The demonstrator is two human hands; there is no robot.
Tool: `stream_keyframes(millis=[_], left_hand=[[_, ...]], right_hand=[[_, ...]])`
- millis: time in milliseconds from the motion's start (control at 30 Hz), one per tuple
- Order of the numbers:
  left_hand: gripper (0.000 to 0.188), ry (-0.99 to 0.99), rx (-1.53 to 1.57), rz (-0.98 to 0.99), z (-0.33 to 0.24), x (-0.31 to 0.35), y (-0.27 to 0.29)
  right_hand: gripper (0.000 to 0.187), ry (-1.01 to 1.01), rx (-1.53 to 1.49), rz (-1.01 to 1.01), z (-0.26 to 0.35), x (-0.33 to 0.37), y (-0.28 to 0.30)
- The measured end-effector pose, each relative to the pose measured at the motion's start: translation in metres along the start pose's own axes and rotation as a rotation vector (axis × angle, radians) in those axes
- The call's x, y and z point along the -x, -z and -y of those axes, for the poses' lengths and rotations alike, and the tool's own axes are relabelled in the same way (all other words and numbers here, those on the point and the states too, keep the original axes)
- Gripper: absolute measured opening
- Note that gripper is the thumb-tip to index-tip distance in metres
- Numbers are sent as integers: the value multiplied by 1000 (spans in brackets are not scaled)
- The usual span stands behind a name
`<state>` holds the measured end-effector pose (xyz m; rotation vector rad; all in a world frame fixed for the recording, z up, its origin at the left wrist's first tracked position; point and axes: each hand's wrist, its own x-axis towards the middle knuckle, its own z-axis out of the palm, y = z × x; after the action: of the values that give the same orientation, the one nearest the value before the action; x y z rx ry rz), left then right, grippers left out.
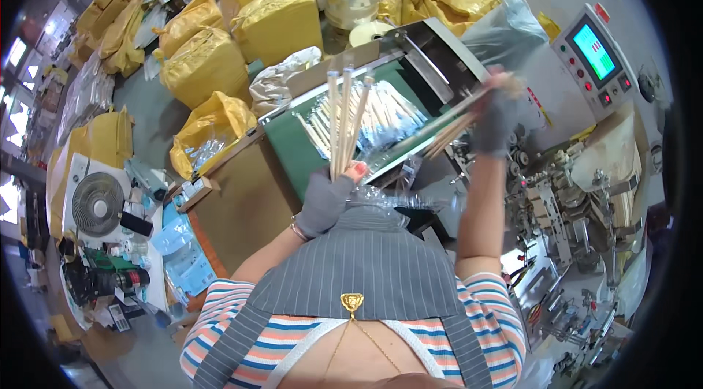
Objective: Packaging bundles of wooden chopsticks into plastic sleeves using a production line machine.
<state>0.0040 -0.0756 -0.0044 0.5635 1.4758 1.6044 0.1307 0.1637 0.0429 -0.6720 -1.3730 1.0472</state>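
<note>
A pale machine cabinet (567, 114) stands on the right, with a lit screen (594, 50). Left of it, a conveyor with a green belt (285, 147) slants across the middle, and a brown worktop (242, 206) adjoins its near left end. On the belt lies a loose spread of pale wooden sticks (388, 111), with clear film among them at the near side.

The left hand (326, 202), gloved with bare fingertips, is closed round the lower ends of an upright bundle (344, 122), whose tops fan apart. The right hand (498, 118), raised near the cabinet, seems closed on a smaller bundle (455, 133) pointing left and near; motion blur hides how its fingers sit.

Held only low down, the fanned sticks could slip or splay if the left grip slackens. A quick right-hand swing might scatter its bundle, and crinkled film (410, 201) near the apron (366, 257) could snag stick ends.
</note>
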Motion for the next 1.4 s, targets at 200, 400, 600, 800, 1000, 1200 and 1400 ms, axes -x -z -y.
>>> stream_keyframes(millis=[200, 400, 600, 800, 1000, 1200, 1400], left_hand=[[39, -9, -135, 144, -2, 0, -3], [55, 7, -310, 334, 17, -11, 9], [80, -28, 355, 230, 31, -13, 3], [71, 85, 507, 300, 46, -26, 14], [48, -189, 32, 330, -5, -21, -5], [53, -116, -72, 501, 6, -18, -39], [53, 243, 100, 594, -5, -14, -76]], right_hand=[[19, -661, -491, 281, -39, -36, 21], [28, -697, -182, 628, 43, 56, -67], [19, -454, -104, 643, 46, 78, -67], [23, -455, 17, 835, 15, 125, -59], [26, -434, -393, 495, 28, 79, -24], [21, -598, -162, 609, 48, 41, -16], [20, -530, -175, 423, 55, 39, 14]])
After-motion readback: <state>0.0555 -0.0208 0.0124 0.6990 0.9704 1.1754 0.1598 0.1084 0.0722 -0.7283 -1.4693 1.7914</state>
